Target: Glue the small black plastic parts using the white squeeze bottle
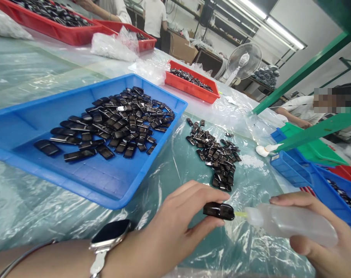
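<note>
Between the thumb and fingers of my left hand (178, 224) is a glossy black plastic piece (218, 211), held level above the table. My right hand (328, 231) is wrapped round a translucent white squeeze bottle (294, 224) lying on its side in the grip. The bottle's thin yellow tip (240, 214) points left and meets, or nearly meets, the right end of the black piece. Past my left hand, a loose pile of similar black pieces (218, 154) lies on the plastic-covered table (175, 166).
A large blue tray (111, 199) with many black pieces stands on the left. Red trays (189, 88) and clear plastic bags (114, 46) sit farther back. On the right are blue bins (291, 170), a green post (302, 73) and a co-worker (297, 112).
</note>
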The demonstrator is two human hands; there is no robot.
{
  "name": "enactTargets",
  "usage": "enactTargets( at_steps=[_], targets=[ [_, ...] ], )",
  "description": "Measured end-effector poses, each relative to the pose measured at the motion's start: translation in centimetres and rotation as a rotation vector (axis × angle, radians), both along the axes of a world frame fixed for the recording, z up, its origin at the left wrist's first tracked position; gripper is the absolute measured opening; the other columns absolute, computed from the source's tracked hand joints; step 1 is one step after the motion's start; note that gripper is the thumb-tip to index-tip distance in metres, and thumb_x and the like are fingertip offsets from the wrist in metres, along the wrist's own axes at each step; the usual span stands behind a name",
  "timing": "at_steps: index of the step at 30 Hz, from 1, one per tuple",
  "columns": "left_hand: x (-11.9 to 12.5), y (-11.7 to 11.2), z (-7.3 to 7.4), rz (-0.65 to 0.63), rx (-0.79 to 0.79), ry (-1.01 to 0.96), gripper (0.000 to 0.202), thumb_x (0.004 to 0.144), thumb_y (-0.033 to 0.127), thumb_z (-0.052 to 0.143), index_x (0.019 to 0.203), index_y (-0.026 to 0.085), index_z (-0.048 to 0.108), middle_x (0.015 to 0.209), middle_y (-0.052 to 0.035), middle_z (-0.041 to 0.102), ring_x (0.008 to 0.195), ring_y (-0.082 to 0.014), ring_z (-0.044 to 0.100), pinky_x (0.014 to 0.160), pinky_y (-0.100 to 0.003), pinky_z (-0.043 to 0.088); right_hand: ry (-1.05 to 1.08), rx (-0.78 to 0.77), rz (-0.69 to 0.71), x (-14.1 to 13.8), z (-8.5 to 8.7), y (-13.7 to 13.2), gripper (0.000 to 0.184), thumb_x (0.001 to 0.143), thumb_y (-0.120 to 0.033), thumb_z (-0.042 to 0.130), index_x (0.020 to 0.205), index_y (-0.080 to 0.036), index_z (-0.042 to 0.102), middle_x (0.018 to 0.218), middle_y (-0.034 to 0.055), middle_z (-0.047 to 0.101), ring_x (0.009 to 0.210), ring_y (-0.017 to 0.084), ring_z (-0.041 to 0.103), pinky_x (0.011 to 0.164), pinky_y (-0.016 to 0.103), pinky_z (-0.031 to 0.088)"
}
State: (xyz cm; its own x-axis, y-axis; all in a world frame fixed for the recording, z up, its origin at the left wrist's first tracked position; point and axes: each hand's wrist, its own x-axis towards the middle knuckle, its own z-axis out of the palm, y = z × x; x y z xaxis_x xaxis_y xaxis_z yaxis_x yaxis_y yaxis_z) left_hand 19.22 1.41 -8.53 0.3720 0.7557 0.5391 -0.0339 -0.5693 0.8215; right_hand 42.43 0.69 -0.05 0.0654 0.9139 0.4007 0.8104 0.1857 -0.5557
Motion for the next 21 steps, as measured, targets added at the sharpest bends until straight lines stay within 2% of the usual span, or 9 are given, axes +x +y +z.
enactTargets(
  at_steps=[3,9,15,18,21],
  targets=[
    [0.1,0.1,-0.1,-0.005,0.008,0.003,0.025,0.098,0.017,0.064,0.122,0.021,0.056,0.108,-0.0013,0.067,0.1,-0.0141,0.062,0.085,-0.024,0.049,-0.018,-0.023,0.043,1.5,-0.1,-0.7,0.044,0.052,-0.062,0.085,0.078,-0.028,0.074,0.069,0.0031,0.067,0.055,0.025,0.064,0.04,0.029,0.048],
    [0.2,0.0,-0.4,0.002,0.021,-0.009,0.025,0.1,0.02,0.061,0.123,0.021,0.054,0.109,-0.0015,0.066,0.1,-0.0142,0.062,0.086,-0.024,0.049,-0.037,-0.014,0.251,2.9,-0.5,-1.2,0.041,0.072,-0.074,0.07,0.086,-0.035,0.071,0.072,-0.003,0.072,0.049,0.016,0.065,0.039,0.018,0.048],
    [-0.1,-0.4,-0.1,-0.023,-0.038,0.042,0.028,0.1,0.019,0.061,0.126,0.025,0.051,0.113,-0.0003,0.064,0.105,-0.0133,0.061,0.09,-0.022,0.048,0.049,-0.025,0.198,2.9,-0.9,-1.5,0.048,0.065,-0.079,0.071,0.084,-0.035,0.072,0.071,-0.0017,0.071,0.049,0.016,0.063,0.039,0.017,0.046],
    [0.0,-0.2,-0.1,-0.022,-0.046,0.032,0.029,0.1,0.019,0.06,0.127,0.026,0.051,0.116,0.0001,0.063,0.107,-0.0132,0.06,0.093,-0.022,0.047,0.066,-0.018,0.16,4.1,-1.6,-2.1,0.058,0.064,-0.086,0.064,0.089,-0.034,0.071,0.078,0.0014,0.071,0.055,0.018,0.063,0.042,0.02,0.047],
    [0.2,-0.1,-0.2,0.013,-0.081,0.006,0.029,0.1,0.02,0.06,0.127,0.029,0.052,0.116,0.0011,0.064,0.106,-0.0136,0.061,0.092,-0.023,0.048,0.161,0.006,0.064,5.5,-2.6,-2.5,0.072,0.06,-0.094,0.054,0.088,-0.03,0.073,0.081,0.0063,0.068,0.059,0.022,0.063,0.045,0.026,0.049]
  ],
)
